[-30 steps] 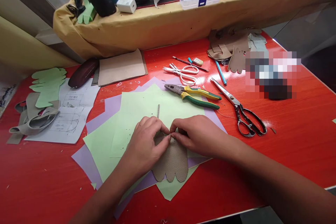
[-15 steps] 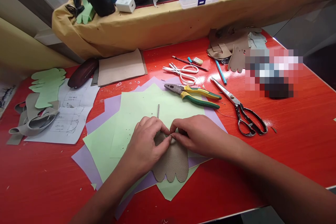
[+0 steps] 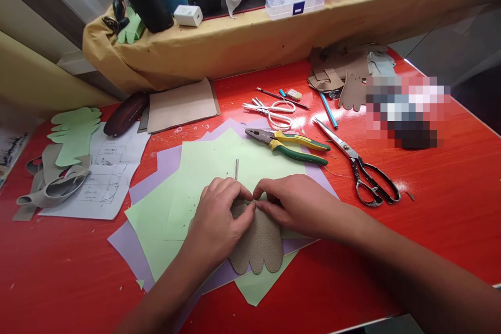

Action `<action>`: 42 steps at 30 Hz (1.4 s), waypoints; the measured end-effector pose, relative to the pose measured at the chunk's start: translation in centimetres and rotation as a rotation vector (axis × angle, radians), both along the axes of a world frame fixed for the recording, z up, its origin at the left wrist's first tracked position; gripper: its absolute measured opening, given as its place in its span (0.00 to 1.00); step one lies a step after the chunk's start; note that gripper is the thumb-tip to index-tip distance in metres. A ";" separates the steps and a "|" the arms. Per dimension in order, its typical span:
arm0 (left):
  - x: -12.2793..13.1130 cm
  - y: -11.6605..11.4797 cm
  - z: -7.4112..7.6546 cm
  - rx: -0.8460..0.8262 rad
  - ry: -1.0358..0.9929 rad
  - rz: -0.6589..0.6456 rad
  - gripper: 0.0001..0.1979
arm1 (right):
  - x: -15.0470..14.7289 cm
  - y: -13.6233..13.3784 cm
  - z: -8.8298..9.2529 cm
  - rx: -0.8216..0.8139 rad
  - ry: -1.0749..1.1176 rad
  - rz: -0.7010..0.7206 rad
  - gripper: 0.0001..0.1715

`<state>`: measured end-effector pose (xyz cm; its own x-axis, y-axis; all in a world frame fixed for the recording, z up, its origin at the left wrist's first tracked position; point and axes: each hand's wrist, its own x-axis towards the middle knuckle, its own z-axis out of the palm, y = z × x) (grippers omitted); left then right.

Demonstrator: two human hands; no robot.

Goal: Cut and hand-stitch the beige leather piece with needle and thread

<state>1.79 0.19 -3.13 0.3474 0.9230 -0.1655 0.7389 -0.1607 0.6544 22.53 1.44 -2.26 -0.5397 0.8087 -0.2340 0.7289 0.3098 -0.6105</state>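
Note:
A grey-beige leather piece (image 3: 258, 242) with a scalloped lower edge lies on the stacked paper sheets. At its upper edge, my left hand (image 3: 221, 214) is closed, thumb and forefinger tips pinching the leather. My right hand (image 3: 291, 203) meets it there in a pinch, its fingertips almost touching the left ones. Anything small between the fingertips is hidden. Just beyond my left hand, a thin metal rod (image 3: 237, 168) sticks out over the green paper (image 3: 211, 162). Combination pliers (image 3: 287, 145) with yellow-green handles rest past my right hand.
Large black-handled scissors (image 3: 356, 162) lie to the right, small white-handled scissors (image 3: 272, 110) farther back. A brown case (image 3: 127, 114), leather sheets (image 3: 182, 104) and a paper with drawings (image 3: 105, 177) are at left. Leather scraps (image 3: 340, 68) sit at the back right, below a cloth-covered ledge (image 3: 235, 47).
The view has shifted slightly, so the table appears a little lower. Both hands stay pinched at the leather's upper edge; a small light loop or gap seen there earlier no longer shows.

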 end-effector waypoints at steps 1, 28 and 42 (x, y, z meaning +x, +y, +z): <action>0.0 0.0 0.0 0.002 -0.002 0.010 0.02 | 0.0 0.0 0.0 -0.003 0.001 -0.001 0.10; -1.0 -0.1 0.4 -0.072 -0.088 -0.058 0.01 | 0.7 0.2 0.6 -0.059 -0.002 0.020 0.08; -0.3 0.0 0.2 -0.022 -0.056 -0.035 0.03 | 0.8 0.3 0.8 -0.069 -0.011 0.027 0.08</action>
